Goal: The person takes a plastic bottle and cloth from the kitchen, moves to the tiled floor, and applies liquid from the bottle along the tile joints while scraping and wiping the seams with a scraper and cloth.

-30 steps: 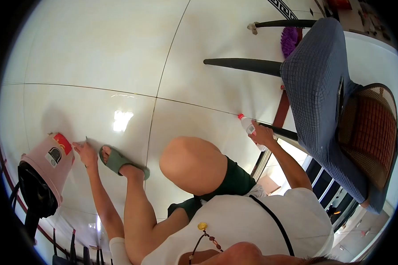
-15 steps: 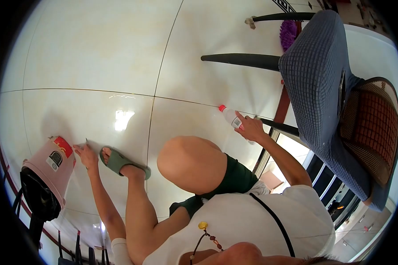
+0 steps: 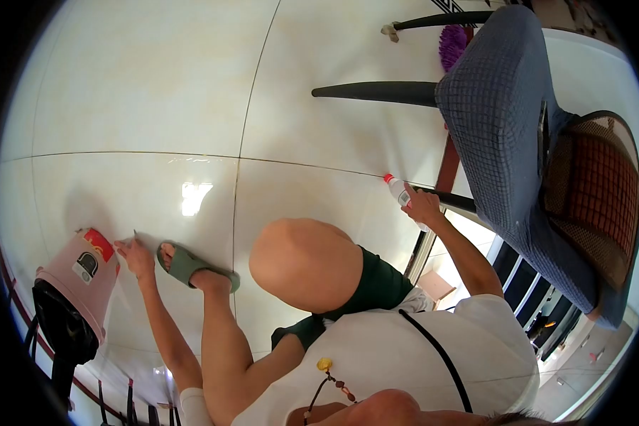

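My right hand [image 3: 424, 206] is closed around a clear plastic bottle [image 3: 399, 190] with a red cap and a pale label. The bottle is tilted just above or against the floor, its cap pointing away from me. Low on the left, my left hand [image 3: 139, 260] is beside the base of a pink bin [image 3: 85, 273], fingers bent together. A thin grey tip [image 3: 135, 235] sticks up by these fingers; what it belongs to is too small to make out. The bin has a black liner [image 3: 62, 319] and a red label, and leans in view.
A chair with a blue-grey cover [image 3: 490, 106] and dark legs stands at right, a woven mat [image 3: 595, 181] on it. Behind it shows a purple fluffy thing [image 3: 452, 48]. My green slipper [image 3: 192, 267] rests on glossy floor tiles [image 3: 142, 85].
My right hand and the bottle have moved right, closer to the chair leg. The left hand remains beside the bin, and the view has shifted slightly.
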Demonstrator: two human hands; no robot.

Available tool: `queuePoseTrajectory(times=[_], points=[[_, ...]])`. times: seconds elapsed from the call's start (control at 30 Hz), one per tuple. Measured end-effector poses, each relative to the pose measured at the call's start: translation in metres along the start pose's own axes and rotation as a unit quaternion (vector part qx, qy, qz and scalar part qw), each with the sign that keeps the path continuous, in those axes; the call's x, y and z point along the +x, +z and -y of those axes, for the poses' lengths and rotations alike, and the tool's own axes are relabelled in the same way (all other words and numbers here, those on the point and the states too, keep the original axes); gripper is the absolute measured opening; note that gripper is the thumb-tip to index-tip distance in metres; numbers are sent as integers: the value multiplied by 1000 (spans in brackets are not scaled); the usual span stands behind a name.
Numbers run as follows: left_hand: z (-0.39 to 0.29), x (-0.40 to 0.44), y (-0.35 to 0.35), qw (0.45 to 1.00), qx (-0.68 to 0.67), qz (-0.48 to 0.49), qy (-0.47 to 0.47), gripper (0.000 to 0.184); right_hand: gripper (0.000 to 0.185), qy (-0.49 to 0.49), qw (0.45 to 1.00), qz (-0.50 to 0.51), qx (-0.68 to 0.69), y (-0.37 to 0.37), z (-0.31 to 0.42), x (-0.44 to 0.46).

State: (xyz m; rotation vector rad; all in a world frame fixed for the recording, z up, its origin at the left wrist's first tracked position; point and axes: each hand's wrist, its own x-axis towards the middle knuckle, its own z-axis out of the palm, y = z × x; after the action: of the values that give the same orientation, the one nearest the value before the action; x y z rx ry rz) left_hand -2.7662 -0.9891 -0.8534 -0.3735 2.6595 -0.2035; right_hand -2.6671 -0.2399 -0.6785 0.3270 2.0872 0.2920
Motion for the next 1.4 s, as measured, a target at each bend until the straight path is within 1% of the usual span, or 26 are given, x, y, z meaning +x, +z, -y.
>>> queuePoseTrajectory(times=[0.1, 0.2, 0.3, 0.33, 0.37, 0.4, 0.43, 0.47, 0.5, 0.57, 0.6, 0.63, 0.7, 0.73, 0.8, 0.83, 0.87, 0.9, 0.97, 1.0, 1.07, 1.1, 1.17, 1.27, 1.37, 1.4], points=[[2, 1, 3, 1000, 2, -4, 5, 31, 83, 10, 1000, 17, -7, 5, -9, 3], [4, 1, 6, 1000, 4, -15, 12, 31, 88, 61, 998, 13, 1, 41, -26, 12], [8, 4, 15, 999, 1, -45, 28, 31, 95, 160, 977, 49, 132, 71, -20, 8], [8, 4, 16, 998, 3, -51, 31, 31, 100, 168, 960, 0, 223, 77, -14, 1], [8, 3, 18, 997, 4, -64, 36, 31, 106, 179, 938, -1, 298, 81, -9, -4], [9, 6, 17, 999, 34, -12, 9, 32, 109, 184, 934, -58, 302, 109, -10, -1], [3, 7, 10, 1000, 19, 6, -3, 33, 112, 188, 927, -116, 304, 138, -12, 5], [-4, 2, -5, 1000, 6, 25, -15, 33, 105, 209, 911, -130, 331, 131, -7, -1], [-9, -1, -14, 999, -7, 45, -27, 33, 100, 207, 916, -142, 314, 130, -10, -1], [0, 3, 0, 999, 0, 36, -20, 34, 91, 200, 925, -163, 278, 138, -29, 5], [6, 3, 6, 999, 5, 32, -18, 34, 78, 146, 933, -207, 254, 152, -47, 15], [5, 2, 4, 999, 6, 37, -14, 34, 73, 146, 947, -191, 213, 125, -47, 11], [5, 1, -3, 999, 10, 48, -4, 33, 70, 93, 952, -158, 246, 116, -65, 14], [7, 2, 0, 999, 15, 46, -3, 33, 65, 67, 941, -192, 272, 121, -71, 16], [9, 5, 7, 999, 21, 41, -4, 32, 63, 71, 906, -181, 376, 128, -75, 22], [9, 2, 6, 1000, 2, 31, -3, 31, 62, 70, 885, -174, 425, 136, -79, 29], [9, 1, 6, 1000, -15, 21, 0, 31, 61, 73, 864, -200, 455, 147, -78, 37], [9, 0, 4, 999, -33, 10, 3, 30, 59, 98, 861, -193, 461, 141, -74, 36], [7, 2, -2, 999, -15, 34, -4, 29, 56, 149, 850, -178, 473, 124, -63, 32], [7, 2, -3, 999, -7, 47, -6, 28, 57, 146, 843, -181, 485, 127, -66, 35], [16, 8, 12, 1000, 6, 17, 12, 28, 58, 143, 828, -185, 510, 148, -80, 48], [21, 10, 18, 1000, 13, 1, 22, 28, 59, 150, 835, -196, 492, 135, -77, 44], [23, 11, 19, 999, 10, -7, 30, 28, 59, 160, 827, -190, 504, 125, -79, 42], [29, 13, 23, 998, 6, -25, 59, 29, 61, 136, 834, -215, 489, 136, -93, 54], [41, 19, 41, 996, 11, -36, 76, 29, 53, 158, 851, -215, 452, 122, -90, 59], [45, 24, 45, 996, 14, -39, 80, 29, 54, 150, 847, -232, 455, 119, -89, 61]])
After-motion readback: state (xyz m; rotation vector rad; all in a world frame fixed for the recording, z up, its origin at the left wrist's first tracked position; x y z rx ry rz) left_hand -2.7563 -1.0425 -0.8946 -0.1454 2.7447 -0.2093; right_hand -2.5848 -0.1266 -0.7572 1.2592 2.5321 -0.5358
